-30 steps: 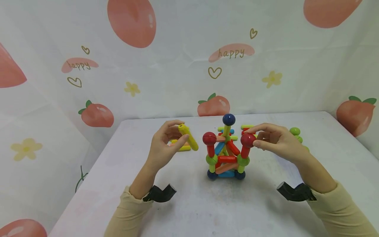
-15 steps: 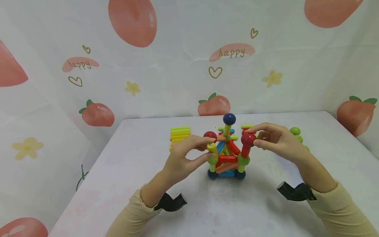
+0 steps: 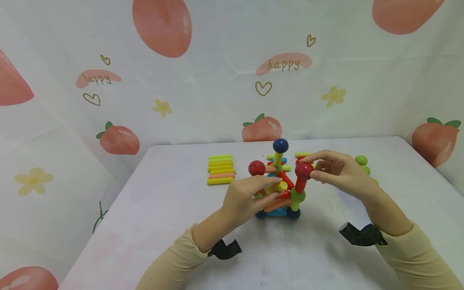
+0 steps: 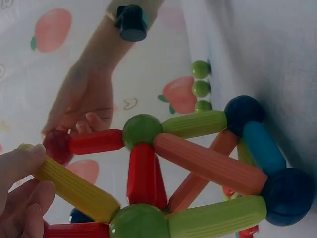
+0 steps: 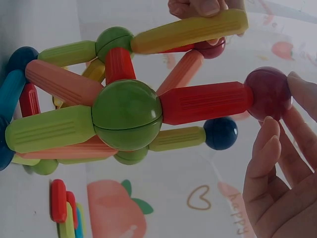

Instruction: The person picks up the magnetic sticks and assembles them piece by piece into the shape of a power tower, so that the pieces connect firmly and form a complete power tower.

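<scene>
Your left grip [image 3: 242, 202] is pinching the yellow stick [image 4: 81, 192] — likely light, stiff — near its end, your right grip [image 3: 334, 172] a red ball [image 3: 303, 171].

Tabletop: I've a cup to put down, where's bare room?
Bare tabletop: left of the stick row, right of the green balls, and between the sleeves before the structure. Crowded: around the structure, with both hands there and loose sticks behind.

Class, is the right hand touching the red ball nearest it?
Touching: the right wrist view shows the right hand pinching the red ball, no gap.
</scene>
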Available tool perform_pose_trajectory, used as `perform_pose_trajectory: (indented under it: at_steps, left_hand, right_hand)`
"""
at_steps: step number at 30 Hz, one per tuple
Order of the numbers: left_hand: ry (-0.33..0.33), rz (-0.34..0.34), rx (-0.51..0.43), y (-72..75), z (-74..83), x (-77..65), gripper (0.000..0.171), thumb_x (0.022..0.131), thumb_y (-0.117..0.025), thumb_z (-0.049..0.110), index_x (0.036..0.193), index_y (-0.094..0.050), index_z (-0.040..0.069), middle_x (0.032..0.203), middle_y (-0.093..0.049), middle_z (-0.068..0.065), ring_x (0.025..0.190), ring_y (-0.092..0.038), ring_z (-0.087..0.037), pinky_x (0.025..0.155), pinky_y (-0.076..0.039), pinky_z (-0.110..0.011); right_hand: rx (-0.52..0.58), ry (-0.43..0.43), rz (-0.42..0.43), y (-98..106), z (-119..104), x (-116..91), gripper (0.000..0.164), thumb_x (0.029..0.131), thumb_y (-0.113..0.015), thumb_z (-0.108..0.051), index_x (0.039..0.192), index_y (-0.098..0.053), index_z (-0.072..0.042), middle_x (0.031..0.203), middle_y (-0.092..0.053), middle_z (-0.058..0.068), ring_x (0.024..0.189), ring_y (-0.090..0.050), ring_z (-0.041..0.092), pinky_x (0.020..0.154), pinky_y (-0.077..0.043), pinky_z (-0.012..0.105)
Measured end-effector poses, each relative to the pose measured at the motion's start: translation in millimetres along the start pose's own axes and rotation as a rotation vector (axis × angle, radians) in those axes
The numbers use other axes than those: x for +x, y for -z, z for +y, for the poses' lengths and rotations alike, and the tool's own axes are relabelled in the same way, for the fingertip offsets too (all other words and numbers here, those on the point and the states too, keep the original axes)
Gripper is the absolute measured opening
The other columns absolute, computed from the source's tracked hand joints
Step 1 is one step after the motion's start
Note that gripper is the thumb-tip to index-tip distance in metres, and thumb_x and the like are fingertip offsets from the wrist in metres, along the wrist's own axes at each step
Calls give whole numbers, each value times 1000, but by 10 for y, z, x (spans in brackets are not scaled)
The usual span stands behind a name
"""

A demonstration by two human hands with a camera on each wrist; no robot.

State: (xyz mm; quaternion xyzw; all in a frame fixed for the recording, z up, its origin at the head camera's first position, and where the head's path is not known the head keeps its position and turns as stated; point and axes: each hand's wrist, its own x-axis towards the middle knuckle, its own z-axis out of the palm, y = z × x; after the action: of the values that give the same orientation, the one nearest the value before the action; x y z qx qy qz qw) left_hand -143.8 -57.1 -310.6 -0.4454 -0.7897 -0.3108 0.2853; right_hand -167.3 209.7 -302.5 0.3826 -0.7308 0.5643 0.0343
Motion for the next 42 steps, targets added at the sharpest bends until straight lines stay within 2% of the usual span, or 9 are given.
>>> perform_pose_trajectory:
  at_steps: [8,15,19,27,31,33,37,40,42]
  left_hand:
    - [3,18,24,-106,16,3,32,72,-79,14,103,-71,8,91,-73,-1,65,-62,-5,63,-43,-1]
    - [37,41,83,-196,46,21,32,74,-79,18,103,-71,9,91,-74,0,81,-69,-8,67,-46,-3]
    - [49,41,136,-236,68,48,33,74,-79,23,103,-71,11,91,-74,1,82,-70,-7,67,-46,-4]
    - [79,35,189,-252,100,88,31,75,-77,24,104,-71,12,93,-74,3,84,-70,-6,62,-45,-4]
    - [57,56,196,-229,86,94,30,74,-78,25,101,-72,12,91,-74,3,84,-69,-6,62,-45,-3]
    - [27,104,177,-179,68,100,29,73,-79,22,98,-72,10,89,-74,1,84,-69,-7,65,-47,-5]
    - [-12,268,35,-23,-14,118,27,71,-80,10,95,-69,4,86,-69,-6,75,-64,-13,62,-51,-14]
    - [55,350,-83,76,-124,103,31,72,-77,4,99,-64,1,91,-64,-11,76,-58,-18,63,-52,-23]
    - [150,335,-156,108,-215,71,33,75,-74,5,104,-59,0,97,-61,-13,81,-58,-20,68,-52,-27]
  right_hand:
    - [3,-4,4,-8,-12,-6,39,83,-56,15,115,-60,-7,112,-62,-12,76,-59,8,64,-50,19]
    - [17,2,-8,-11,-2,-6,39,83,-56,15,114,-60,-9,113,-63,-11,75,-59,8,64,-50,18]
    - [41,15,-20,-16,1,-5,39,83,-55,15,115,-60,-7,114,-63,-10,76,-60,8,67,-50,17]
    - [45,32,-21,-27,3,2,37,83,-56,15,114,-59,-5,110,-64,-9,76,-59,9,67,-50,17]
    - [24,27,-17,-29,4,2,37,83,-57,14,113,-60,-7,109,-64,-10,75,-58,8,64,-49,18]
    - [28,29,-20,-29,3,3,37,83,-56,14,113,-60,-7,109,-64,-10,75,-58,8,64,-49,18]
    - [27,26,-23,-24,-2,5,37,83,-56,14,113,-60,-7,109,-64,-10,76,-58,8,64,-49,18]
    - [13,12,-17,-20,-9,3,37,83,-56,14,114,-60,-7,110,-63,-11,76,-58,7,64,-50,17]
    - [3,4,-13,-19,-12,4,37,83,-57,14,114,-60,-7,110,-63,-11,76,-58,7,65,-50,17]
